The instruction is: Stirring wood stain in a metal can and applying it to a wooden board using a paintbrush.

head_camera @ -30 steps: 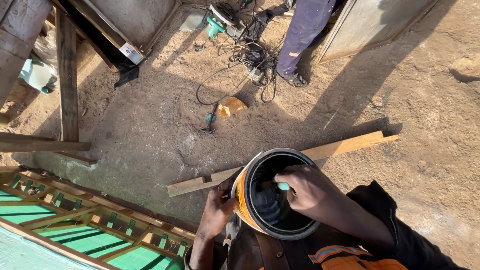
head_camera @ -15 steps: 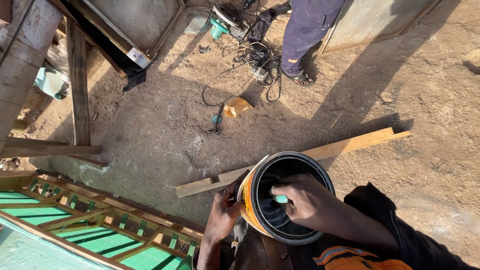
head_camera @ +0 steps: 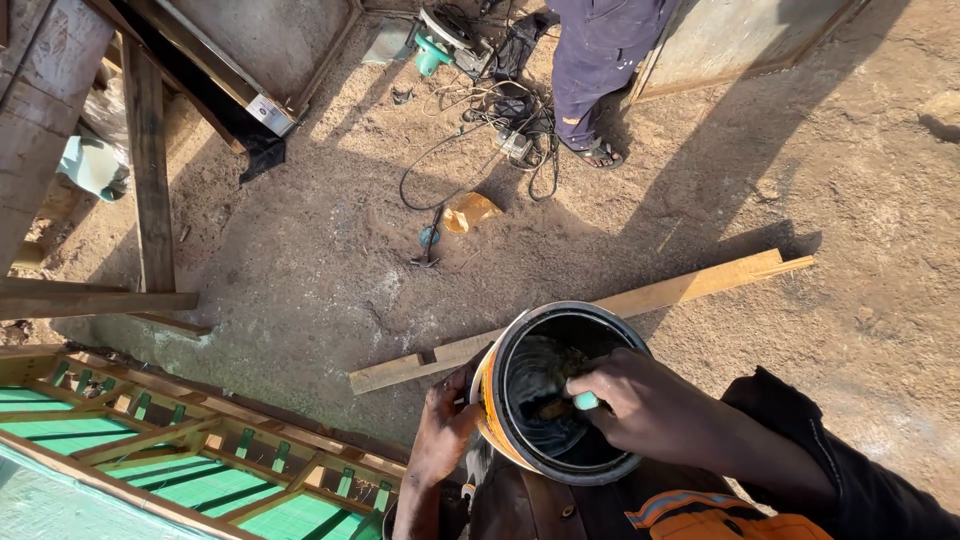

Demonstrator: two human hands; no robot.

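An orange paint can [head_camera: 495,420] with a dark inside sits tilted against my body at the bottom centre. My left hand [head_camera: 440,430] grips its outer wall from the left. My right hand [head_camera: 650,405] reaches over the rim and is closed on a tool with a light green handle end [head_camera: 585,401]; its working end dips into the dark liquid inside the can and is hard to make out.
A long pale wooden plank [head_camera: 640,300] lies on the sandy ground behind the can. A green-painted wooden frame [head_camera: 180,455] fills the lower left. Another person's legs [head_camera: 600,70] stand at the top by tangled cables and a power saw [head_camera: 450,35]. Dark timber beams [head_camera: 145,170] lean at left.
The view has shifted slightly, so the can sits more to the right and lower. My right hand has moved a little inside the can with the tool. My left hand keeps its hold.
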